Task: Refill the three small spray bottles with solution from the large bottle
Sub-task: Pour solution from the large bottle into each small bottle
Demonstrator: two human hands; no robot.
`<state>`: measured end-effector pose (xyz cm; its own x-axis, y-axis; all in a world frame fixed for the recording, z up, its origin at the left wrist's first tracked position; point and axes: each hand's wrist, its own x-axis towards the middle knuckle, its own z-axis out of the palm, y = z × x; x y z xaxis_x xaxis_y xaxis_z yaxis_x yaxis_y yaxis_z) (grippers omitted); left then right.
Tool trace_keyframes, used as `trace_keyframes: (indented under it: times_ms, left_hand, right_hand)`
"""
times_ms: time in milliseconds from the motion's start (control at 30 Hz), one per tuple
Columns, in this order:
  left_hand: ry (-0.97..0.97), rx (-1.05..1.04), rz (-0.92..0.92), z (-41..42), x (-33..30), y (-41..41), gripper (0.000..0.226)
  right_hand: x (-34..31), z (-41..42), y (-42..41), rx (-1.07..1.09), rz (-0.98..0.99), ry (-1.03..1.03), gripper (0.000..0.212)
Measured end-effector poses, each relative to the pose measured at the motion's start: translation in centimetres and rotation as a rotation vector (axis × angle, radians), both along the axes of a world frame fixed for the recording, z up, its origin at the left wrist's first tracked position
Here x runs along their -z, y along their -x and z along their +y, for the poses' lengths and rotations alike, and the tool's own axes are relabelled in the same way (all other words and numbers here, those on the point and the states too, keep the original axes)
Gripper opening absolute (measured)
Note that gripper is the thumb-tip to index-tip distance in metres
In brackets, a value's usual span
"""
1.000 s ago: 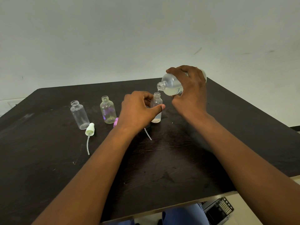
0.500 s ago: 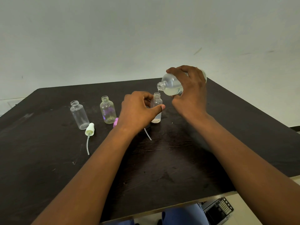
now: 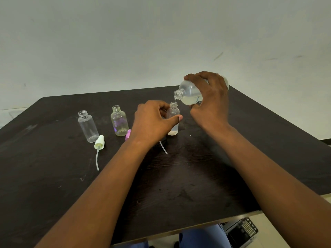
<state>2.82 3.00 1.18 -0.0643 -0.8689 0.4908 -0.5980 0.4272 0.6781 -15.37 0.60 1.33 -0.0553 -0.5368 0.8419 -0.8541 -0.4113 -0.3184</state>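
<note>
My right hand grips the large clear bottle, tipped on its side with its open mouth just above the right small bottle. A thin stream of pale solution runs from the mouth into it. My left hand holds this small bottle between thumb and fingers, upright on the table; a little liquid sits at its bottom. Two other small bottles stand uncapped to the left: the middle one with a purple tint showing through it, and the left one, clear.
On the dark table lie a pale yellow spray cap with its tube, a pink cap partly hidden by my left wrist, and a tube end. A dark device lies on the floor below the table's front edge.
</note>
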Motion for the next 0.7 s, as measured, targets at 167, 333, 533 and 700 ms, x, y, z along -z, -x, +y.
trace_keyframes:
  times_ms: [167, 333, 533, 700]
  left_hand:
    - [0.007, -0.003, -0.004, 0.02, 0.02, -0.02, 0.043]
    - [0.018, -0.004, -0.01, -0.07, 0.08, -0.03, 0.046]
    - [0.014, -0.001, -0.002, -0.07, 0.01, -0.06, 0.045]
    - [0.024, 0.0, -0.016, -0.08, 0.07, -0.04, 0.046]
  right_hand:
    - [0.03, -0.03, -0.1, 0.004, -0.004, -0.004, 0.076]
    - [0.1, -0.01, -0.15, 0.005, -0.005, -0.004, 0.076]
    - [0.01, 0.05, -0.15, 0.002, -0.007, -0.019, 0.076]
    - [0.03, 0.09, -0.11, 0.0, -0.008, -0.019, 0.077]
